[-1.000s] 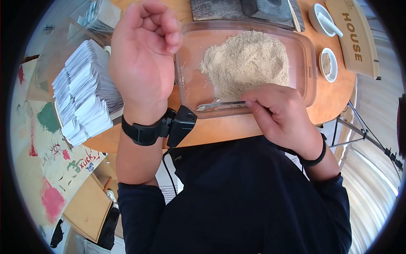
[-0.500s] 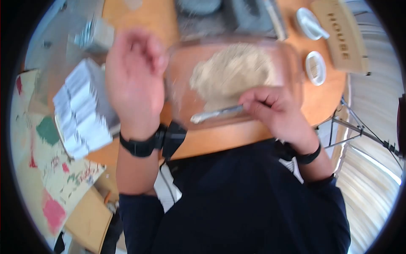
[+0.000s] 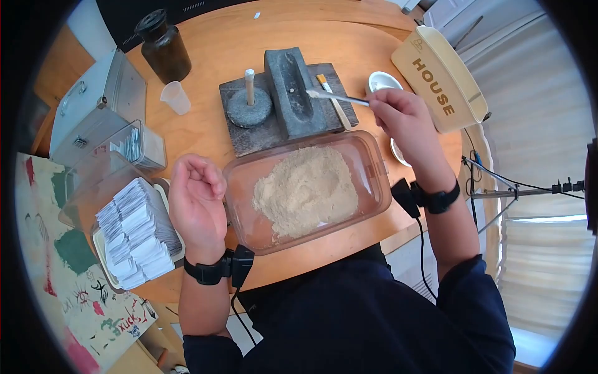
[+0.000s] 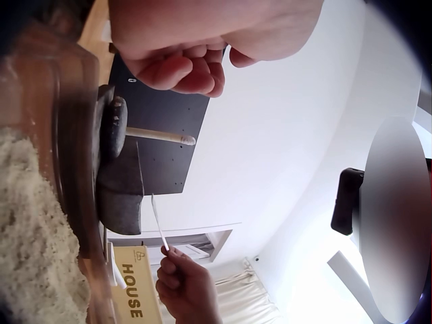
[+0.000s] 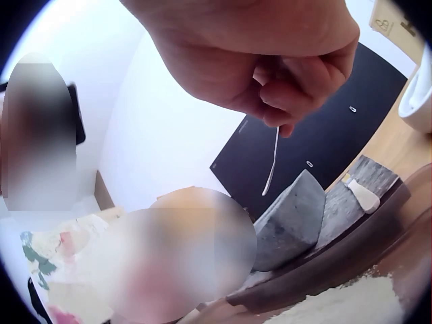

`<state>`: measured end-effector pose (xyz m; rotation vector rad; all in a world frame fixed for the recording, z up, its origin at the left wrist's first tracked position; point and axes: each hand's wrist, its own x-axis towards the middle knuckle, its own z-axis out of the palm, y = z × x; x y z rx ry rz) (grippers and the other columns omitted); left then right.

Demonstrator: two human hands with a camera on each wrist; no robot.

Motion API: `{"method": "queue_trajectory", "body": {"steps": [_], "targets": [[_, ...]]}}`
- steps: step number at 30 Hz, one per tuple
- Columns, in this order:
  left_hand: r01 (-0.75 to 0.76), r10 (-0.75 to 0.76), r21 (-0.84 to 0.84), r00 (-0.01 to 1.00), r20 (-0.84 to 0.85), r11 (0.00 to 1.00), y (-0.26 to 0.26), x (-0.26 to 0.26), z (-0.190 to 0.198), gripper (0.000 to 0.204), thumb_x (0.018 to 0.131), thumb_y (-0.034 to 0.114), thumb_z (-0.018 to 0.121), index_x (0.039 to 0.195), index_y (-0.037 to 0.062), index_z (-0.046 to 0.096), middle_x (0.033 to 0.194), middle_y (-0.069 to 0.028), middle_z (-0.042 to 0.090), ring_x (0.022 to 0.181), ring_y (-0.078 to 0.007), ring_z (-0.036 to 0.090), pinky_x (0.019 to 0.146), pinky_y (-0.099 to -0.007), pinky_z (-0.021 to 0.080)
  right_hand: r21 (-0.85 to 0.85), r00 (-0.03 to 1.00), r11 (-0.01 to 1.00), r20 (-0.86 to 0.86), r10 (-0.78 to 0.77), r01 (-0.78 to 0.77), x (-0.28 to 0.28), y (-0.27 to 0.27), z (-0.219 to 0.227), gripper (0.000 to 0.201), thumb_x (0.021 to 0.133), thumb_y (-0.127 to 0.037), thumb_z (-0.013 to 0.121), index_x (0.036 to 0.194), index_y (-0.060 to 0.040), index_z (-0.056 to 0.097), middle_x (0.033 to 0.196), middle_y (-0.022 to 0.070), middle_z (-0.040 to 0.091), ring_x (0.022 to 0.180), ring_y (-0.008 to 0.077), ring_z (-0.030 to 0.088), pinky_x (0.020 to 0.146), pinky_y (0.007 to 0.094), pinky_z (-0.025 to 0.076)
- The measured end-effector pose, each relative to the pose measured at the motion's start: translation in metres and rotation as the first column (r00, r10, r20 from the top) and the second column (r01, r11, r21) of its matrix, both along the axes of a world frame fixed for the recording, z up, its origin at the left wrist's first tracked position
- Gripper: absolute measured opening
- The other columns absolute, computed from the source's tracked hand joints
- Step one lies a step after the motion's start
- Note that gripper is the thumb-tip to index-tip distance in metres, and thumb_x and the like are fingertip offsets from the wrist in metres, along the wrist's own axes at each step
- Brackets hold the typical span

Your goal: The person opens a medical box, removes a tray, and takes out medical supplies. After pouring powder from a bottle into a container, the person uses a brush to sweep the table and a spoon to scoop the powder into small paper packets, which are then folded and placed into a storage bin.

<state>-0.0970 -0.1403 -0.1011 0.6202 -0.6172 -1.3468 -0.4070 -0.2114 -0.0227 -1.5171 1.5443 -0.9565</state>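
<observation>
The right hand (image 3: 408,128) pinches a thin metal spatula (image 3: 341,98), whose tip hangs over the grey stone trough (image 3: 293,93). In the right wrist view the spatula (image 5: 272,162) points down from the fingertips above the trough's edge. A small pale bit lies inside the trough. Palm up with loosely curled fingers, the left hand (image 3: 200,202) holds nothing beside the left end of a clear plastic tub (image 3: 381,202). Pale powder (image 3: 308,190) is heaped in that tub.
A round stone with an upright handle (image 3: 249,109) and a brush (image 3: 336,106) lie by the trough. White bowls (image 3: 383,81) and a HOUSE box (image 3: 439,78) stand right. At left are folded papers (image 3: 134,230), a plastic cup (image 3: 175,98), a dark jar (image 3: 165,53) and a metal case (image 3: 96,106).
The right hand has lifted the spatula away from the tub's near edge and carried it forward to the stone trough. The head view has shifted, showing more of the table's far side.
</observation>
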Motion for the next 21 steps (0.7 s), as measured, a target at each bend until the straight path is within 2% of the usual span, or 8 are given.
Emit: {"method": "queue_trajectory", "body": {"steps": [2,3,5,6,9,14,16,21], "targets": [[-0.001,0.001,-0.002,1.0,0.001,1.0,0.0,-0.001,0.0,0.028,0.107,0.028,0.04,0.1,0.004,0.053,0.082,-0.0061,0.052,0.068,-0.0135,0.044,0.06,-0.0264,0.037,-0.21,0.984,0.976,-0.178,0.019,-0.057,0.009,-0.008,-0.012,0.012,0.092,-0.008,0.062,0.094,0.0012,0.07,0.067,0.0063,0.063,0.063,0.0139,0.06,0.059,0.0306,0.047],[-0.004,0.004,-0.003,1.0,0.001,1.0,0.001,0.0,0.0,0.028,0.107,0.028,0.04,0.1,0.0038,0.053,0.082,-0.006,0.052,0.068,-0.0135,0.044,0.061,-0.0264,0.037,-0.206,0.984,0.977,-0.176,0.021,-0.058,0.014,-0.007,-0.012,0.012,0.092,-0.008,0.062,0.094,0.0012,0.07,0.067,0.0063,0.063,0.063,0.0139,0.06,0.059,0.0306,0.047],[-0.003,0.003,-0.003,1.0,0.002,1.0,0.0,0.001,0.0,0.028,0.107,0.028,0.04,0.1,0.0038,0.053,0.083,-0.0061,0.052,0.069,-0.0136,0.044,0.061,-0.0266,0.037,-0.447,0.858,0.872,-0.509,-0.064,-0.199,0.024,-0.003,-0.008,0.01,0.09,-0.007,0.064,0.094,-0.0014,0.071,0.071,0.0135,0.066,0.066,0.0259,0.065,0.061,0.0348,0.05],[0.003,-0.003,-0.007,1.0,0.0,1.0,0.0,0.001,0.0,0.029,0.107,0.028,0.04,0.1,0.0038,0.054,0.083,-0.0061,0.052,0.069,-0.0137,0.044,0.061,-0.0267,0.037,-0.525,0.845,0.818,-0.526,-0.094,-0.235,0.023,-0.003,-0.012,0.008,0.088,-0.006,0.065,0.093,-0.0028,0.071,0.077,0.0166,0.067,0.069,0.0338,0.065,0.061,0.0381,0.051],[0.015,-0.015,-0.011,1.0,-0.004,1.0,0.001,0.001,0.0,0.029,0.107,0.028,0.04,0.101,0.004,0.054,0.083,-0.0062,0.052,0.07,-0.0144,0.045,0.061,-0.0271,0.037,-0.558,0.885,0.812,-0.449,-0.121,-0.172,0.021,0.012,-0.008,0.008,0.088,-0.003,0.065,0.093,-0.0026,0.071,0.077,0.0152,0.067,0.067,0.0303,0.066,0.06,0.036,0.051],[0.022,-0.021,0.025,0.999,-0.04,0.999,0.001,0.0,-0.006,0.029,0.107,0.028,0.039,0.101,0.0039,0.055,0.083,-0.0064,0.053,0.071,-0.0155,0.046,0.062,-0.0274,0.037,-0.417,0.917,0.903,-0.393,-0.075,-0.105,0.012,0.069,0.011,0.009,0.088,0.001,0.064,0.094,-0.0017,0.07,0.078,0.0137,0.068,0.062,0.0264,0.065,0.058,0.0315,0.051],[-0.003,0.003,0.022,1.0,-0.029,1.0,-0.002,0.0,-0.006,0.031,0.106,0.029,0.041,0.103,0.0016,0.056,0.082,-0.008,0.055,0.07,-0.0146,0.046,0.064,-0.0276,0.037,-0.348,0.881,0.91,-0.471,0.039,-0.226,0.006,0.084,0.002,0.008,0.087,0.0,0.065,0.093,-0.0015,0.07,0.078,0.0147,0.069,0.062,0.0281,0.066,0.058,0.0334,0.052],[0.028,-0.028,0.012,0.999,-0.027,1.0,-0.003,-0.001,-0.007,0.03,0.106,0.028,0.041,0.103,0.0024,0.056,0.082,-0.007,0.054,0.07,-0.0153,0.046,0.063,-0.0279,0.037,-0.23,0.811,0.949,-0.583,0.042,-0.214,0.005,0.089,-0.034,0.008,0.085,-0.002,0.065,0.092,-0.0018,0.07,0.078,0.0163,0.069,0.067,0.0325,0.067,0.06,0.0375,0.053]]}}
